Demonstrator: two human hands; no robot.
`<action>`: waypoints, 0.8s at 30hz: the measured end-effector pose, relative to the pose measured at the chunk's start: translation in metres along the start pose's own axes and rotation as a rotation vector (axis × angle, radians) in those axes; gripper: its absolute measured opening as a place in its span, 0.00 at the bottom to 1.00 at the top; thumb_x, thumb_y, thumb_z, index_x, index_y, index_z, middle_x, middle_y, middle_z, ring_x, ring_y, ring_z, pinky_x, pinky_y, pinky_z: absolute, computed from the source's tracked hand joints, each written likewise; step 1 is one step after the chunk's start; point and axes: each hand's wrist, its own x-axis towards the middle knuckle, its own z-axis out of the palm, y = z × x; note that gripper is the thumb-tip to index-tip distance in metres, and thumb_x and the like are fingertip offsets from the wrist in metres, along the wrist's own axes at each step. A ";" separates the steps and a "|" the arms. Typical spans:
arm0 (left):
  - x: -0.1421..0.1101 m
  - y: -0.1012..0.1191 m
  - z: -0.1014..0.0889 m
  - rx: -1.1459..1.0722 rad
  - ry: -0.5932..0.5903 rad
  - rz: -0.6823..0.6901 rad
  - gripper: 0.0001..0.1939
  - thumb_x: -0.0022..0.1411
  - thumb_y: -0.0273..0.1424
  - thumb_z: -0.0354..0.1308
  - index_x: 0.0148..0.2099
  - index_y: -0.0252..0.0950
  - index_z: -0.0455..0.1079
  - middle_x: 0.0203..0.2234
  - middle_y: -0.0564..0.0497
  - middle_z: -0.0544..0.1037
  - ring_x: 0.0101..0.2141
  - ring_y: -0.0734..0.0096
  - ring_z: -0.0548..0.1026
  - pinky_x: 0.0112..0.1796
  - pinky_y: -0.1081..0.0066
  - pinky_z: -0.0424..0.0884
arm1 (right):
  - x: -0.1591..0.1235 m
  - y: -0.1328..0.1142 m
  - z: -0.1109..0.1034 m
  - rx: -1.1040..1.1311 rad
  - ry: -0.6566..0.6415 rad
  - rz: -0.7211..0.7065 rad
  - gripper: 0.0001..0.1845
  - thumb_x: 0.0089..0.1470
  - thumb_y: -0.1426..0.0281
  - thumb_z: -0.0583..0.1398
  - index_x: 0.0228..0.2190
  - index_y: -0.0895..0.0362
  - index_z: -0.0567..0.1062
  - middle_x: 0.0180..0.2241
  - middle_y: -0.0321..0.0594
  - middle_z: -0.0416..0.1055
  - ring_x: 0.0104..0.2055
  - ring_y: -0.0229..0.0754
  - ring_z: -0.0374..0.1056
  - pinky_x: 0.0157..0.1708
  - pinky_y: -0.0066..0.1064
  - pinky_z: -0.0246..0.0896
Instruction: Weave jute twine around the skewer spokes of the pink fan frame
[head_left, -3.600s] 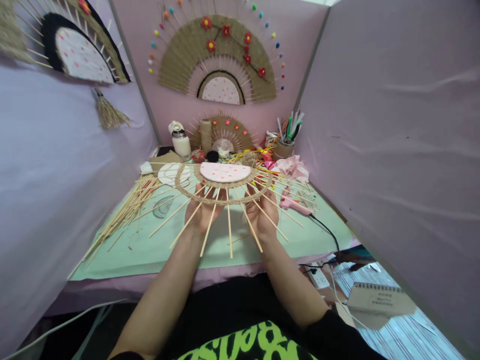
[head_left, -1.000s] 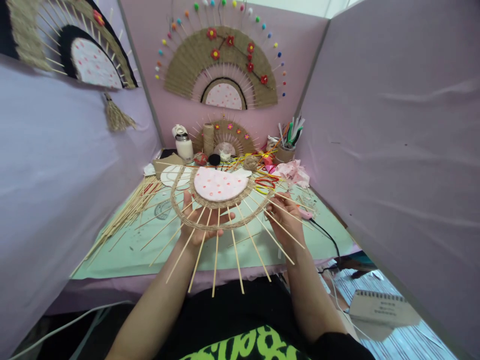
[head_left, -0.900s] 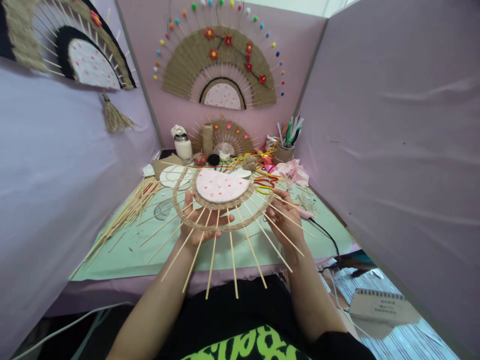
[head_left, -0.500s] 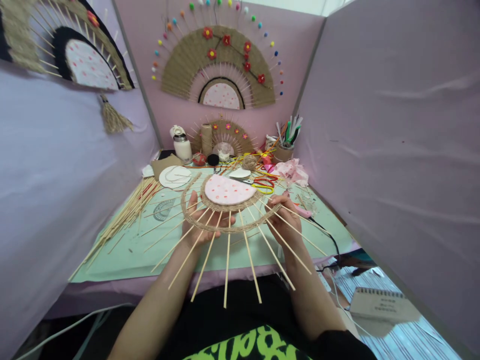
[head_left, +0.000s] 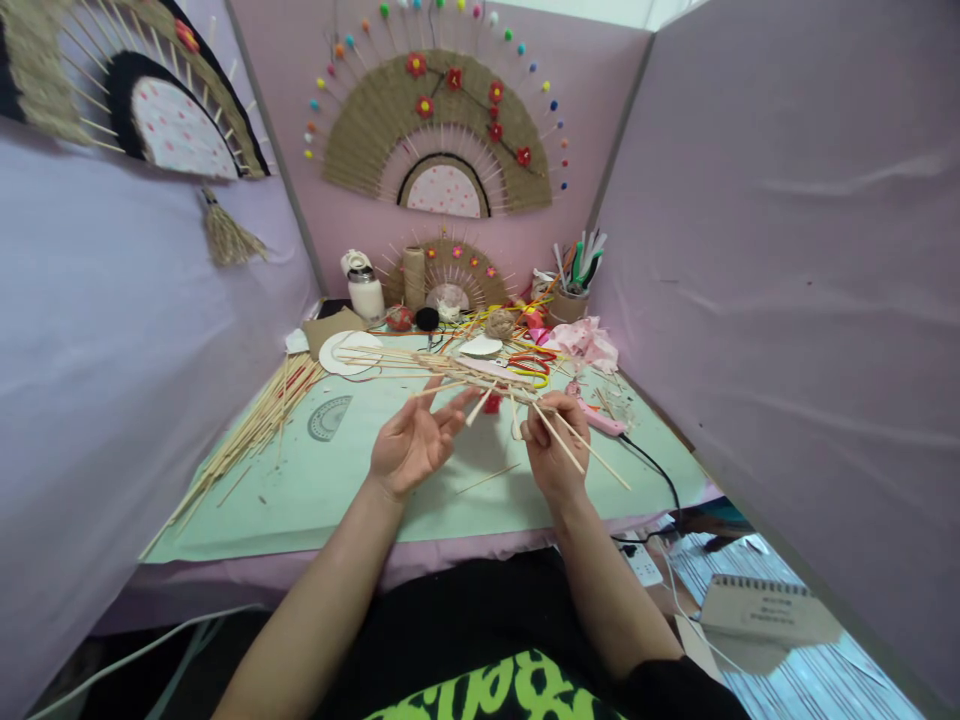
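A handmade fan (head_left: 491, 369) of thin wooden sticks, twine bands and a pink-spotted white half-disc is tilted nearly edge-on above the table. My right hand (head_left: 556, 445) pinches its twine edge on the right, and some sticks point toward me past the fingers. To the left, my left hand (head_left: 412, 448) is palm up with its fingers spread just under the sticks. Whether those fingertips touch the fan I cannot tell. Behind the fan, red-and-yellow-handled scissors (head_left: 534, 364) lie partly covered by it.
Loose sticks (head_left: 251, 440) and a protractor (head_left: 328, 418) lie at left. A pink glue gun (head_left: 602, 416) with a black cord rests at right. White discs (head_left: 349, 352), a jar (head_left: 365, 295), twine balls (head_left: 499, 323) and a tool pot (head_left: 568, 303) stand farther back. Finished fans (head_left: 360, 130) hang on the walls.
The fan has tipped from facing up to almost edge-on, its sticks swinging up and left. My left hand has let go of it and opened; my right hand still holds on.
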 end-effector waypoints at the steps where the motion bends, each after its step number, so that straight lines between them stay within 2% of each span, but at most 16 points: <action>1: 0.002 -0.001 -0.001 0.009 0.037 -0.027 0.25 0.69 0.35 0.38 0.66 0.47 0.54 0.58 0.40 0.67 0.42 0.65 0.78 0.33 0.73 0.75 | -0.001 0.001 -0.001 -0.026 0.008 -0.007 0.08 0.48 0.64 0.64 0.26 0.52 0.71 0.22 0.29 0.53 0.18 0.29 0.44 0.18 0.26 0.43; 3: 0.007 -0.002 -0.004 0.002 0.103 -0.046 0.23 0.69 0.33 0.39 0.64 0.42 0.58 0.51 0.40 0.74 0.43 0.64 0.78 0.35 0.71 0.75 | -0.002 0.002 -0.003 -0.078 0.020 -0.022 0.09 0.48 0.62 0.64 0.26 0.52 0.70 0.24 0.31 0.55 0.19 0.30 0.46 0.18 0.26 0.43; 6: 0.014 -0.003 -0.011 -0.046 0.164 -0.020 0.23 0.69 0.35 0.40 0.62 0.33 0.59 0.43 0.40 0.78 0.43 0.63 0.78 0.38 0.69 0.76 | -0.006 0.006 -0.007 -0.148 0.009 -0.050 0.10 0.49 0.60 0.64 0.26 0.52 0.71 0.26 0.32 0.57 0.19 0.31 0.49 0.19 0.28 0.46; 10: 0.017 -0.003 -0.017 -0.089 0.164 -0.063 0.29 0.68 0.40 0.42 0.63 0.24 0.55 0.41 0.37 0.79 0.42 0.62 0.78 0.42 0.69 0.75 | -0.011 0.010 -0.010 -0.173 -0.043 -0.069 0.07 0.51 0.62 0.63 0.26 0.52 0.72 0.26 0.33 0.57 0.19 0.31 0.49 0.20 0.28 0.47; 14: 0.013 -0.004 -0.010 -0.102 0.100 -0.036 0.33 0.66 0.44 0.43 0.65 0.24 0.53 0.45 0.35 0.77 0.47 0.58 0.76 0.44 0.66 0.74 | -0.013 0.010 -0.011 -0.161 -0.056 -0.078 0.05 0.52 0.64 0.62 0.27 0.52 0.73 0.26 0.32 0.57 0.19 0.31 0.49 0.20 0.28 0.47; 16: 0.011 -0.006 -0.004 -0.096 0.091 0.002 0.32 0.66 0.41 0.43 0.65 0.24 0.53 0.47 0.34 0.77 0.48 0.56 0.75 0.45 0.64 0.73 | -0.014 0.010 -0.011 -0.164 -0.051 -0.075 0.06 0.52 0.63 0.62 0.27 0.52 0.72 0.26 0.32 0.57 0.19 0.31 0.48 0.20 0.28 0.47; 18: 0.011 -0.008 -0.001 -0.079 0.131 0.015 0.29 0.66 0.34 0.41 0.65 0.24 0.53 0.45 0.35 0.77 0.47 0.58 0.76 0.45 0.65 0.73 | -0.015 0.010 -0.011 -0.171 -0.056 -0.075 0.06 0.52 0.63 0.62 0.27 0.52 0.72 0.26 0.33 0.56 0.19 0.31 0.49 0.20 0.28 0.47; 21: 0.014 -0.012 -0.003 -0.058 0.227 0.007 0.26 0.67 0.27 0.39 0.65 0.25 0.54 0.40 0.38 0.80 0.41 0.63 0.79 0.40 0.71 0.75 | -0.018 0.012 -0.010 -0.191 -0.073 -0.075 0.06 0.53 0.64 0.61 0.27 0.52 0.73 0.26 0.33 0.57 0.20 0.32 0.50 0.20 0.29 0.47; 24: 0.017 -0.014 -0.009 -0.080 0.247 -0.025 0.23 0.68 0.29 0.41 0.62 0.28 0.59 0.37 0.42 0.81 0.37 0.66 0.80 0.37 0.72 0.77 | -0.022 0.015 -0.009 -0.198 -0.099 -0.097 0.06 0.53 0.65 0.61 0.26 0.52 0.74 0.26 0.34 0.57 0.20 0.33 0.52 0.21 0.29 0.48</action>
